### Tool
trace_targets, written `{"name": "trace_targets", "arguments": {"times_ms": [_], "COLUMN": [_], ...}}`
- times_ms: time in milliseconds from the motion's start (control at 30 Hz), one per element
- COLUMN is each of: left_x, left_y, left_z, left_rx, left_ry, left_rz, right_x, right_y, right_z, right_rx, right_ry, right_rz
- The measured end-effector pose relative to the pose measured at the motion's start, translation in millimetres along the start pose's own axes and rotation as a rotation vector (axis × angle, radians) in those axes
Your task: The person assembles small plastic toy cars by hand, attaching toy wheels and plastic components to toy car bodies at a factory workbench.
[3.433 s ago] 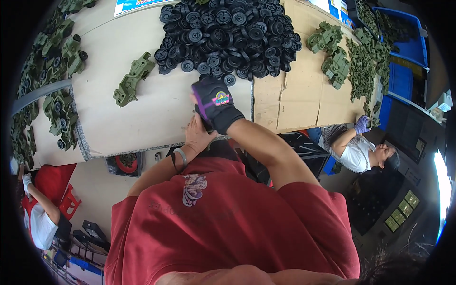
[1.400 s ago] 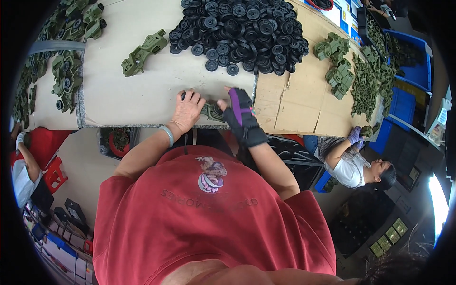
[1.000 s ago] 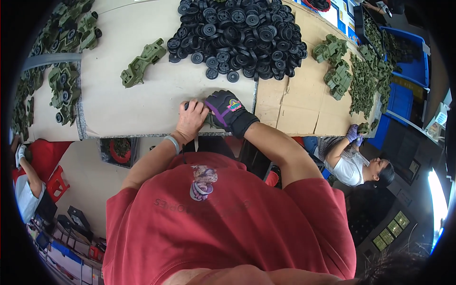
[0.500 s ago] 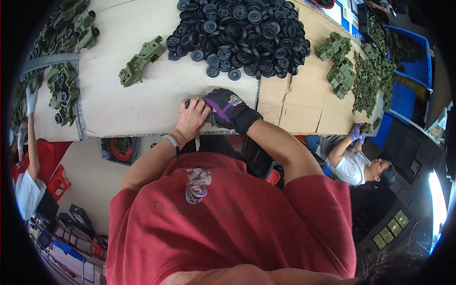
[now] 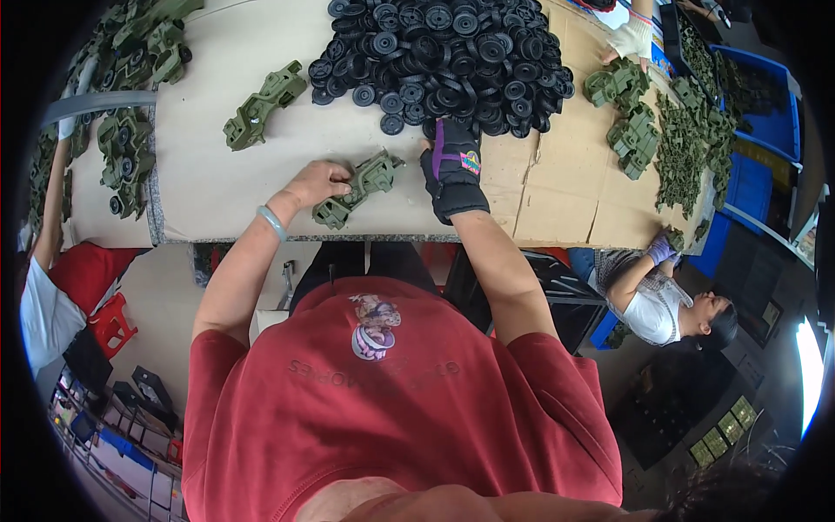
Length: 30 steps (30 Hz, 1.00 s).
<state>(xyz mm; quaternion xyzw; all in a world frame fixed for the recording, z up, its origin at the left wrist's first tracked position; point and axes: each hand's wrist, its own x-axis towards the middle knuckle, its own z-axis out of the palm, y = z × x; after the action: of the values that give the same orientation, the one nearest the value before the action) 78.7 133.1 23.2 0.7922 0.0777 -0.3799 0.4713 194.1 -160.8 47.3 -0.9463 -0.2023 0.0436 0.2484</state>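
A green toy vehicle body lies on the cardboard-covered table near its front edge. My bare left hand grips its left end. My right hand, in a black and purple glove, reaches away from it to the near edge of a big heap of black toy wheels. Whether its fingers hold a wheel is hidden by the back of the glove. A second green vehicle body lies alone farther back on the left.
More green toy bodies are piled at the left and at the back right. Blue bins stand at the right. Another person's gloved hand works at the far right; a seated person is below right.
My right hand has left the green body and moved forward to the wheel heap. The left hand stays on the body, which now lies uncovered.
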Motion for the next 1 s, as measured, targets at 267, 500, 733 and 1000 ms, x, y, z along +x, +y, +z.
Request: {"name": "trace_targets", "arguments": {"times_ms": [267,500,733,1000], "left_x": [-46,-43,-43,-41], "left_y": [22,41,45,47], "left_z": [39,88,90,88], "left_rx": [0.397,0.412,0.399,0.403], "left_ry": [0.345,0.273,0.292,0.266], "left_rz": [0.120,-0.100,-0.074,-0.089], "right_x": [-2,-15,-36,-41], "right_y": [-4,-6,-60,-67], "right_z": [-8,-4,-44,-35], "right_rx": [-0.041,0.061,0.254,0.096], "right_ry": [0.018,-0.047,-0.200,-0.342], "right_rz": [-0.021,-0.031,-0.394,-0.370]}}
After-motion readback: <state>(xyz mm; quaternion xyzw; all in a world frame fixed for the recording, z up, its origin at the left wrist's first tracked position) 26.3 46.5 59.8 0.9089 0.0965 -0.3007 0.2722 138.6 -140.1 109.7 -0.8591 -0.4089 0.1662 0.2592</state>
